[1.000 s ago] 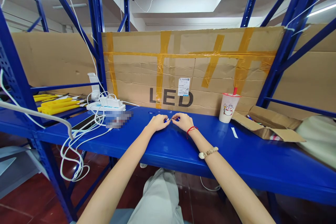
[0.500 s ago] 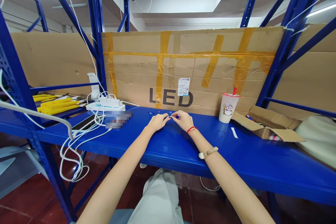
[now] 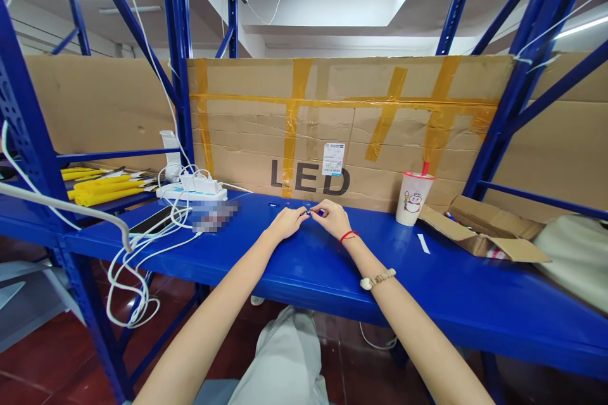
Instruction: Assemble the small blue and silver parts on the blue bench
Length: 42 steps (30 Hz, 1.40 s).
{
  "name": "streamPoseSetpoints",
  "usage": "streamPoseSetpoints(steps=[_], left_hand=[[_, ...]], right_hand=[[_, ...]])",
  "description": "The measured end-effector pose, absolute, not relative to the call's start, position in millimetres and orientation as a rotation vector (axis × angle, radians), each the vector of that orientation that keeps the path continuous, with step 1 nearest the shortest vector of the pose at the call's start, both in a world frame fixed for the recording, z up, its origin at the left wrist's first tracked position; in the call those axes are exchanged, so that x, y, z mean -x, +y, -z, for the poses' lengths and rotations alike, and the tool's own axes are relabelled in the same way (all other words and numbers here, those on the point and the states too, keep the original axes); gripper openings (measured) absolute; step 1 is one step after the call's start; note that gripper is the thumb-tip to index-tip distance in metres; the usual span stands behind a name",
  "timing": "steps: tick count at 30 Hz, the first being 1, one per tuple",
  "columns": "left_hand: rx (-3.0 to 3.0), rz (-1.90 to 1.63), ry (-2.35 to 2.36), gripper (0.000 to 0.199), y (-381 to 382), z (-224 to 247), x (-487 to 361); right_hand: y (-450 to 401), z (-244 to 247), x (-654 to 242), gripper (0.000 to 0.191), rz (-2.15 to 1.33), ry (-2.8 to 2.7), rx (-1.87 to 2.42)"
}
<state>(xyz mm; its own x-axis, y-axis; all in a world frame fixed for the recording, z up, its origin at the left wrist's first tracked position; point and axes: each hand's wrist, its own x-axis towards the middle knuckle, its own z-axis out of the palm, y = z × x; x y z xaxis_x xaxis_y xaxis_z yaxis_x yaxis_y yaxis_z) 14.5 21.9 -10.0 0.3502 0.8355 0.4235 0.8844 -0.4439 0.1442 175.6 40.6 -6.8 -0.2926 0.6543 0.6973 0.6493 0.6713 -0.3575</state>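
Above the blue tabletop, my left hand and my right hand meet fingertip to fingertip. My right fingers pinch a small dark blue piece, mostly covered by them and too small to name. The left thumb and fingers are closed at the near end of it; whatever they hold is hidden. Another small dark blue piece lies flat on the table, just beyond my left hand.
A cardboard panel closes off the back. To the left are a white power strip, tangled cables, a phone and yellow-handled tools. On the right stand a paper cup, a paper strip and an open carton.
My hands stay together in nearly the same spot, with only slight finger movement. The whole view has shifted a little.
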Motion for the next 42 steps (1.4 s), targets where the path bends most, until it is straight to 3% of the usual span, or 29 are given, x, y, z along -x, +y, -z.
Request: streamPoseSetpoints(steps=[19, 23, 30, 42], left_hand=[[2.501, 0.64, -1.555, 0.031, 22.7, 10.6, -16.3], [2.49, 0.618, -1.56, 0.031, 23.0, 11.1, -16.0], [2.487, 0.615, -1.464, 0.031, 22.4, 10.1, -18.3], [2.47, 0.678, -1.309, 0.03, 18.1, 7.8, -18.9]], right_hand=[[43.4, 8.4, -174.2, 0.015, -0.017, -1.986, 1.0], [46.8, 10.7, -172.7, 0.018, -0.243, -1.944, 0.99], [56.3, 10.9, -177.9, 0.039, -0.858, -1.781, 0.928], [49.0, 7.8, -186.0, 0.035, -1.045, -1.725, 1.014]])
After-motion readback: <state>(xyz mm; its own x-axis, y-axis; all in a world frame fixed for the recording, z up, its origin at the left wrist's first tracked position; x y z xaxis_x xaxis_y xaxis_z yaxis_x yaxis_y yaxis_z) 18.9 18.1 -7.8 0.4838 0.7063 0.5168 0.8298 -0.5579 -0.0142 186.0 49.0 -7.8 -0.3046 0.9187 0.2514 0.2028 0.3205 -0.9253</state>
